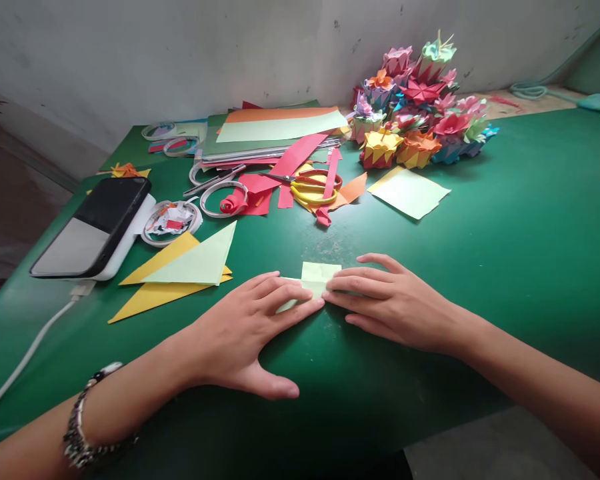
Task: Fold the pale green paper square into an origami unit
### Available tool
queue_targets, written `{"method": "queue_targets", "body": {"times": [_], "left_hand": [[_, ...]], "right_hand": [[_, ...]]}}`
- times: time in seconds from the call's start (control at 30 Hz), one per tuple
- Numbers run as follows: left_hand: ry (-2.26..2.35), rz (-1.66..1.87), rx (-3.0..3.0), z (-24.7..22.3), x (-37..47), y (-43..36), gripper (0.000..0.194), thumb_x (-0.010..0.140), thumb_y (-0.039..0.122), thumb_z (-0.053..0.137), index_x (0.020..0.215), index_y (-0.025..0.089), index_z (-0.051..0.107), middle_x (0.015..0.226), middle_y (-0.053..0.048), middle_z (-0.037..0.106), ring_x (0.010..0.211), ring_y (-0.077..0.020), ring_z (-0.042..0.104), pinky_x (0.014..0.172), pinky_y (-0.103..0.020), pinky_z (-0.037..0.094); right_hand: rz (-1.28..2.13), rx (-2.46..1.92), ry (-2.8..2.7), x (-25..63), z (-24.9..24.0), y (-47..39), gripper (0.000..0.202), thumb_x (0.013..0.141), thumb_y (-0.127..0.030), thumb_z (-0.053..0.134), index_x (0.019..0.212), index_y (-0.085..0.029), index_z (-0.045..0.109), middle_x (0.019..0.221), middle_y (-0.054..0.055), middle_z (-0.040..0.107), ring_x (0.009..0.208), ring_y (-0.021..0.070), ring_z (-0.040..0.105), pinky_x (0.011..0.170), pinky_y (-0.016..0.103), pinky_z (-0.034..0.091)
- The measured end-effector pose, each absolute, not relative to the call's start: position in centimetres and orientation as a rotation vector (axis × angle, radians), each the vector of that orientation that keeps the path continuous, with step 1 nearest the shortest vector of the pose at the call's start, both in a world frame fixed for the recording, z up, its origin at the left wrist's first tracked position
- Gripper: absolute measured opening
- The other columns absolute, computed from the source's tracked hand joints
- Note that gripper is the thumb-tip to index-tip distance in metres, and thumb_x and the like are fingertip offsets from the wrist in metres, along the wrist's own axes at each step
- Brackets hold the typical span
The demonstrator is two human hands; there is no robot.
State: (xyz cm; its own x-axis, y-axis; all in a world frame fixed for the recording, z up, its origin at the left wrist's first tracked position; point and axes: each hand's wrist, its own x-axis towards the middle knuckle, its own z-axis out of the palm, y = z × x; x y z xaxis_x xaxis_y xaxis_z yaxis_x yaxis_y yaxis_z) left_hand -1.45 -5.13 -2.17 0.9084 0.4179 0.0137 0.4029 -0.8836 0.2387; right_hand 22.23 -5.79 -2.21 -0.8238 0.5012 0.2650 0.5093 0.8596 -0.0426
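A small folded piece of pale green paper (321,271) lies flat on the green table, partly hidden under my fingers. My left hand (260,313) presses its left part with the fingers stretched out and the thumb spread away. From the other side, my right hand (395,300) rests its fingertips on the paper's right edge, its fingers extended and slightly apart. Left of my left hand lie a pale green folded triangle (200,257) and yellow folded triangles (155,300).
Scissors (315,187), red paper strips (300,160), tape rolls (170,223) and stacked paper sheets (280,127) lie toward the wall. Colourful paper flowers (425,113) stand at the back right, near a pale green square (410,192). A phone (95,227) rests on a white block with a cable.
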Motion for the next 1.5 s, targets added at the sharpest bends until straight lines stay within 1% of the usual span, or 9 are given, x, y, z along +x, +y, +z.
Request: {"method": "queue_targets", "body": {"times": [0.37,0.63,0.73,0.83,0.93,1.07,1.23,1.37,1.5], "left_hand": [[0.628,0.045,2.853,-2.1,-1.8,-5.2,0.077,0.067,0.067,0.041,0.13,0.023,0.029,0.125,-0.005,0.045,0.117,-0.0214,0.036,0.104,-0.04,0.007],[0.577,-0.141,2.829,-1.8,-3.2,-5.4,0.082,0.068,0.069,0.036,0.134,0.024,0.014,0.14,-0.003,0.022,0.127,-0.0219,0.02,0.104,-0.04,-0.001],[0.602,-0.149,2.827,-1.8,-4.0,-5.9,0.08,0.069,0.068,0.035,0.134,0.027,0.013,0.14,-0.001,0.019,0.128,-0.0222,0.018,0.103,-0.041,-0.002],[0.627,-0.116,2.831,-1.8,-4.4,-6.3,0.077,0.069,0.068,0.036,0.133,0.029,0.016,0.14,-0.001,0.02,0.127,-0.0229,0.02,0.103,-0.043,0.0],[0.637,-0.075,2.836,-1.8,-4.4,-6.5,0.074,0.07,0.067,0.036,0.132,0.03,0.019,0.139,-0.002,0.022,0.126,-0.0233,0.022,0.103,-0.044,0.005],[0.65,0.0,2.834,-1.7,-4.3,-6.7,0.07,0.071,0.063,0.041,0.129,0.026,0.027,0.137,-0.003,0.029,0.125,-0.0227,0.025,0.103,-0.043,0.011],[0.768,0.162,2.769,-1.5,-4.0,-7.2,0.065,0.071,0.05,0.05,0.123,0.015,0.033,0.126,-0.008,0.044,0.118,-0.0198,0.036,0.101,-0.037,0.02],[0.866,0.221,2.759,-1.4,-3.5,-7.8,0.057,0.071,0.037,0.052,0.12,0.014,0.036,0.12,-0.006,0.049,0.112,-0.0183,0.041,0.094,-0.03,0.031],[0.953,0.179,2.852,-1.7,-2.7,-8.6,0.056,0.074,0.044,0.047,0.123,0.016,0.038,0.125,-0.007,0.045,0.109,-0.023,0.043,0.09,-0.036,0.034]], "right_hand": [[-0.05,-0.891,-2.72,22.8,-2.5,-6.0,0.029,0.085,-0.021,0.036,0.105,-0.022,0.057,0.106,0.002,0.062,0.099,0.0133,0.055,0.097,0.039,0.027],[-0.131,-0.959,-2.606,23.4,-2.9,-6.0,0.026,0.083,-0.02,0.04,0.1,-0.021,0.06,0.105,0.001,0.062,0.096,0.0151,0.057,0.09,0.037,0.036],[-0.129,-0.992,-2.577,23.4,-2.9,-6.2,0.025,0.083,-0.02,0.042,0.099,-0.021,0.06,0.104,0.001,0.063,0.095,0.0154,0.057,0.09,0.037,0.036],[-0.05,-1.016,-2.571,23.3,-2.7,-6.2,0.022,0.082,-0.02,0.042,0.097,-0.021,0.06,0.101,0.001,0.064,0.093,0.0158,0.057,0.09,0.039,0.035],[0.149,-1.096,-2.532,22.5,-2.3,-5.8,0.021,0.083,-0.024,0.042,0.096,-0.018,0.057,0.098,0.005,0.062,0.089,0.0169,0.054,0.083,0.037,0.04],[0.313,-1.243,-2.48,20.8,-1.9,-5.1,0.046,0.076,-0.032,0.051,0.118,-0.016,0.042,0.111,0.011,0.05,0.1,0.0234,0.044,0.081,0.04,0.04],[0.596,-1.26,-2.548,19.6,-1.7,-4.5,0.031,0.074,-0.026,0.054,0.104,-0.018,0.051,0.094,0.007,0.053,0.088,0.0209,0.048,0.075,0.039,0.04],[0.695,-1.235,-2.439,19.6,-1.1,-4.4,0.017,0.073,-0.014,0.05,0.088,-0.018,0.056,0.088,0.005,0.052,0.085,0.0184,0.048,0.076,0.037,0.039],[0.578,-1.172,-2.322,19.8,-0.6,-4.2,0.023,0.069,-0.004,0.042,0.066,-0.018,0.06,0.096,0.007,0.046,0.091,0.0187,0.043,0.079,0.036,0.037]]}}
